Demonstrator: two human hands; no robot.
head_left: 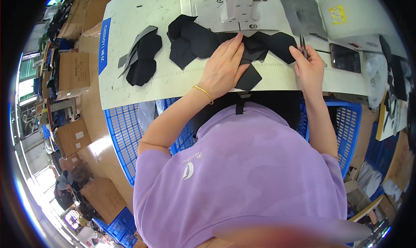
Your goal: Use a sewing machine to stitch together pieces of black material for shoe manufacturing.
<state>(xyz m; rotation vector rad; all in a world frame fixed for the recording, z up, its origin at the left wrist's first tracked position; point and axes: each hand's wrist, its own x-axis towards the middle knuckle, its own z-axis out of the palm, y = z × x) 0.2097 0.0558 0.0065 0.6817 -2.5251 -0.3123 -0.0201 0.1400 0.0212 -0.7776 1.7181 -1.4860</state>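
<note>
My left hand point(223, 66) lies flat on black fabric pieces point(197, 37), its fingers stretched toward the sewing machine point(242, 7). One black piece point(248, 78) sticks out under its thumb near the table's front edge. My right hand point(309, 68) is closed around a pair of small dark thread snips point(303, 46), their points upward. Its thumb and fingertip meet the right edge of another black piece point(279, 46); whether they pinch it is hard to see. The pieces have angular edges and overlap in a row below the machine.
A stack of black and grey pieces point(144, 57) lies on the left of the white table point(173, 81). A grey sheet point(303, 14) and a phone point(345, 58) are on the right. Blue baskets point(123, 131) stand below the front edge; cardboard boxes point(73, 72) stand to the left.
</note>
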